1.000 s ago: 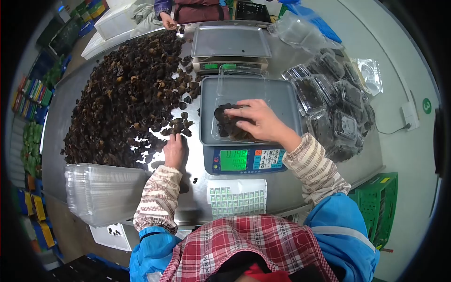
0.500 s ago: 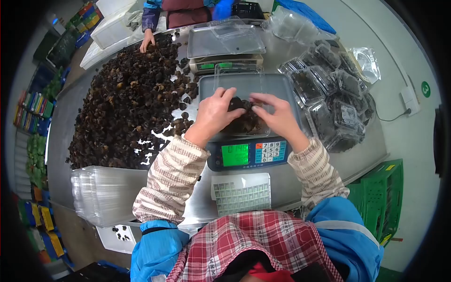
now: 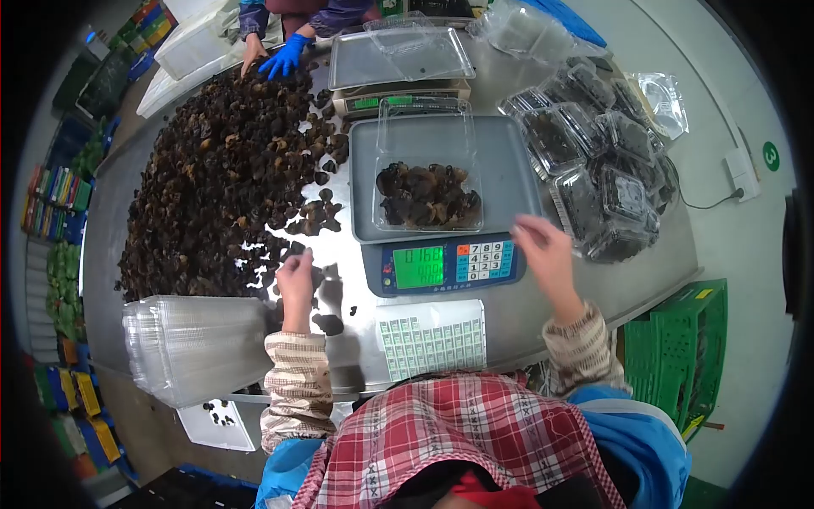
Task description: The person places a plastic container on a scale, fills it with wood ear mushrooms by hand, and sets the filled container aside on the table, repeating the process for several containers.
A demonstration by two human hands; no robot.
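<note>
A clear plastic clamshell box (image 3: 428, 219) stands with its lid up on the grey weighing scale (image 3: 504, 170). Dark, curled pieces like wood ear mushrooms (image 3: 428, 193) fill its base. My left hand (image 3: 295, 278) is at the near right edge of a large mushroom pile (image 3: 212, 178), fingers pinched together; whatever they may hold is hidden. Loose mushroom pieces lie by it. Off the scale's front right corner, my right hand (image 3: 544, 248) hovers with fingers loosely bent and apart, holding nothing visible. The green display (image 3: 420, 267) reads about 0.168.
Stacked clear boxes (image 3: 195, 343) stand at the near left. Filled clear boxes (image 3: 593, 161) are heaped at right. A label sheet (image 3: 434, 343) lies before the scale. Behind it stands a second scale (image 3: 403, 64). Another person's blue-gloved hand (image 3: 287, 56) touches the pile's far end.
Both my hands have left the box, the left moving down and left to the pile, the right to the scale's front right. The other person's gloved hand has come down to the pile.
</note>
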